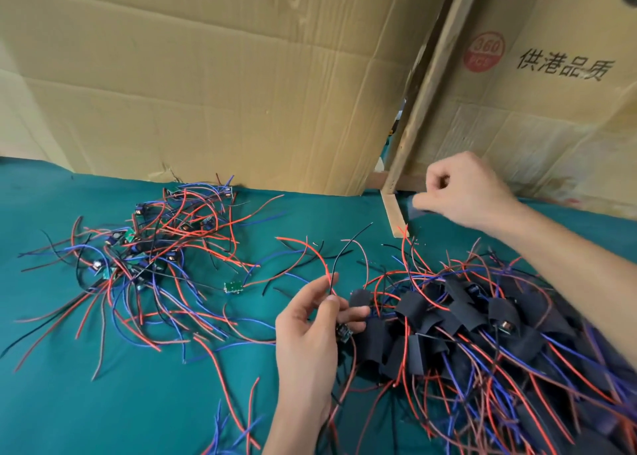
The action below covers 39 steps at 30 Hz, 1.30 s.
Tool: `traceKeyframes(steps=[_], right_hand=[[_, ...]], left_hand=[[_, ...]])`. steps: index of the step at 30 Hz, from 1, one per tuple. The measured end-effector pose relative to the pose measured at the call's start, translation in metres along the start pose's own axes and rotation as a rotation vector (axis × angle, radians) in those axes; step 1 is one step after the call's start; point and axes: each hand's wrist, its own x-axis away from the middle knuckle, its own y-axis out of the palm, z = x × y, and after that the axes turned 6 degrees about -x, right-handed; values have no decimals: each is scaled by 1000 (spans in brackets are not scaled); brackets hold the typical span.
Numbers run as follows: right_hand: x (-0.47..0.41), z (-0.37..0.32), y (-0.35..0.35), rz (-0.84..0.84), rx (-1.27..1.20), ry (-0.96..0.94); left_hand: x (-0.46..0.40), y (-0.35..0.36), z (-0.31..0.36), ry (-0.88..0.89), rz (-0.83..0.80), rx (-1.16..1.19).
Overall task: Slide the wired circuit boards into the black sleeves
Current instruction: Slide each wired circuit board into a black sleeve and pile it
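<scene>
My left hand [315, 330] pinches the red and black wires of a small green circuit board [344, 334], which hangs just below its fingers. My right hand [465, 192] is stretched to the back right, by the cardboard wall, with its fingers curled. It pinches a blurred, dark flat piece [418, 205] that looks like a black sleeve. A tangle of bare wired boards [155, 247] lies at the left on the green cloth. One loose board [231, 287] sits apart from it. At the right is a heap of boards in black sleeves [482, 327].
Cardboard sheets [206, 92] stand along the back, with a printed carton [551, 75] at the right. A wooden strip [396, 215] leans between them down to the green cloth [69, 403]. Loose red, blue and black wires trail across the middle.
</scene>
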Motion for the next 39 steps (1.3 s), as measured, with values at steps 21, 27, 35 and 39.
traceKeyframes(steps=[21, 27, 35, 39], right_hand=[[124, -86, 48, -349, -66, -193], [119, -83, 39, -388, -246, -57], [124, -72, 41, 136, -726, 151], [122, -74, 55, 362, -822, 175]], left_hand=[[4, -8, 3, 101, -2, -170], [7, -6, 5, 131, -28, -193], [14, 1, 10, 104, -91, -247], [16, 2, 9, 115, -104, -285]])
